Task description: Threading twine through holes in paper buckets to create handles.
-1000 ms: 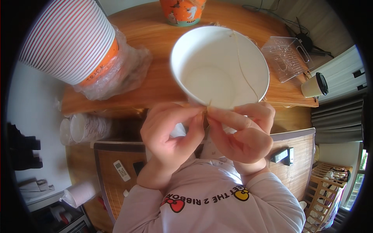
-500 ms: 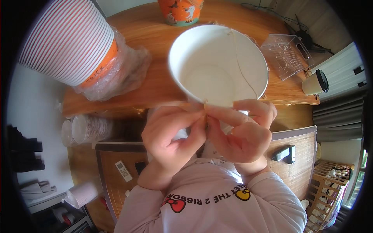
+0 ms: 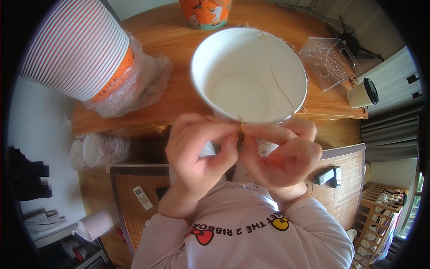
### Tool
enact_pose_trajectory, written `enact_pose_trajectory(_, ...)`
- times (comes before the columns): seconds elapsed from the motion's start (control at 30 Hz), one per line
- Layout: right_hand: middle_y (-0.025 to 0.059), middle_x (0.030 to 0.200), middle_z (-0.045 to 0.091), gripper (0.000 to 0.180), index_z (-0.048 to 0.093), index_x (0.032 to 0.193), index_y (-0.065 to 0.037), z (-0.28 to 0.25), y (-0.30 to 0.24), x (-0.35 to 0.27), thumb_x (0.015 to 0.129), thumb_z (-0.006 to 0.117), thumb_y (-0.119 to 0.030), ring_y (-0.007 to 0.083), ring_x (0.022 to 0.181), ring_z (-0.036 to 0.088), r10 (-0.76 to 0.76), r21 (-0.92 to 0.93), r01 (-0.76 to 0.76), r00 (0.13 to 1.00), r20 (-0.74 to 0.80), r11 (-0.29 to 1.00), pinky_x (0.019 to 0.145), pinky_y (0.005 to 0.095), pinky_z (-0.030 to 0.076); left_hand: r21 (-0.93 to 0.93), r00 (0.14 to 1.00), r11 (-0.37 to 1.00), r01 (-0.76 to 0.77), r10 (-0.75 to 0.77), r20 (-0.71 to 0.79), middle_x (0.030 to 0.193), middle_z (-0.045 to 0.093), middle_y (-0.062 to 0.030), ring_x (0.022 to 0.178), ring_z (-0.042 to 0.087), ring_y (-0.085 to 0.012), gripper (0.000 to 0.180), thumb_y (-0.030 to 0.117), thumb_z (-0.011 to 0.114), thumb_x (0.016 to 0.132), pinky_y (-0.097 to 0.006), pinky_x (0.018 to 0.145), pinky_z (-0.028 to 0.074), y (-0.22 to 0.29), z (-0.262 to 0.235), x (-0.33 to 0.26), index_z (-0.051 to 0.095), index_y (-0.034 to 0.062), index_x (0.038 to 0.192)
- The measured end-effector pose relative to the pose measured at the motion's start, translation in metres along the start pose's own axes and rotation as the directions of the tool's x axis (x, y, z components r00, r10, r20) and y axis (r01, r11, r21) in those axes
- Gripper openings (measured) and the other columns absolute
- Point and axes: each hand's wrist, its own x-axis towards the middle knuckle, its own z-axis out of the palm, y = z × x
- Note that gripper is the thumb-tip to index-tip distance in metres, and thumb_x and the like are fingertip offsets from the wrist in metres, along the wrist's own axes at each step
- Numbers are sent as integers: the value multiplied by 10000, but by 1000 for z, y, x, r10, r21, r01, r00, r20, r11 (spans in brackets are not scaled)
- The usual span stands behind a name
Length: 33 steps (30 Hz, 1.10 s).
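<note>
Since the earlier frames, the white bucket (image 3: 235,56) has slid slightly left and up in the picture, along with the orange tub (image 3: 205,14) at the top edge, while the left hand (image 3: 199,145) sits a touch further right. That bucket fills the upper centre, its mouth facing the camera, pale wall and round base showing inside, and a thin string (image 3: 273,69) running down across its right side. At its near rim, in the middle of the frame, the left hand pinches thumb against forefinger and the right hand (image 3: 284,150) does the same, the fingertips meeting on a small tan end of the string; the exact knot is too small to tell. Behind them lies the wooden table (image 3: 156,29). At upper left stands a tall stack of tubs (image 3: 76,51), nested one inside another, with crumpled clear wrap (image 3: 145,89) around the lower end. Beyond the bucket, at upper right, sit a clear slotted tray (image 3: 329,65) and a pale cup (image 3: 359,95) whose dark lid hides its contents. More wrapped stacks (image 3: 105,150) lie at left, below the table edge, and a slatted wooden crate (image 3: 378,210) at lower right holds cloth
</note>
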Motion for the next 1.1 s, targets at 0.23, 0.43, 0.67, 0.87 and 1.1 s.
enact_pose_trajectory(0.23, -6, 931, 757, 469, 344, 926, -121, -2, 3, -3, 739, 759, -6, 134, 751, 423, 56, 195, -67, 997, 59, 979, 668, 267, 335, 17, 1000, 1000, -25, 25, 3, 776, 700, -11, 718, 602, -208, 232, -26, 767, 625, -311, 659, 477, -1, 2, -1, 716, 81, 825)
enact_pose_trajectory(0.43, 4, 926, 760, 470, 367, 944, -114, -7, 3, -2, 742, 782, -27, 146, 747, 395, 69, 196, -87, 993, 95, 977, 658, 270, 339, -4, 1000, 1000, -8, 8, -7, 768, 700, -6, 725, 609, -205, 226, -11, 783, 618, -303, 671, 482, -3, 5, -4, 721, 87, 812)
enact_pose_trajectory(0.67, 15, 930, 759, 481, 369, 943, -109, -5, 7, -4, 756, 798, 4, 152, 746, 426, 95, 210, -111, 992, 83, 971, 695, 285, 341, -2, 998, 998, -58, 58, -16, 752, 698, 10, 715, 607, -189, 214, 1, 789, 633, -298, 664, 481, -3, 7, -4, 727, 94, 816)
enact_pose_trajectory(0.87, 11, 947, 754, 486, 370, 938, -109, -6, 7, -9, 753, 802, 19, 157, 769, 476, 95, 115, -102, 993, 64, 988, 722, 298, 337, 47, 993, 992, -115, 115, 10, 741, 679, -22, 721, 591, -189, 160, 2, 761, 702, -286, 656, 470, -4, 6, -3, 711, 48, 847)
enact_pose_trajectory(1.1, 63, 943, 748, 477, 351, 952, -101, -5, 5, -11, 786, 775, 39, 171, 794, 545, 173, 213, -191, 980, 99, 958, 735, 313, 376, 34, 995, 995, -94, 95, -26, 777, 692, -2, 687, 595, -166, 193, -21, 743, 707, -273, 652, 467, -7, 8, -4, 720, 80, 870)
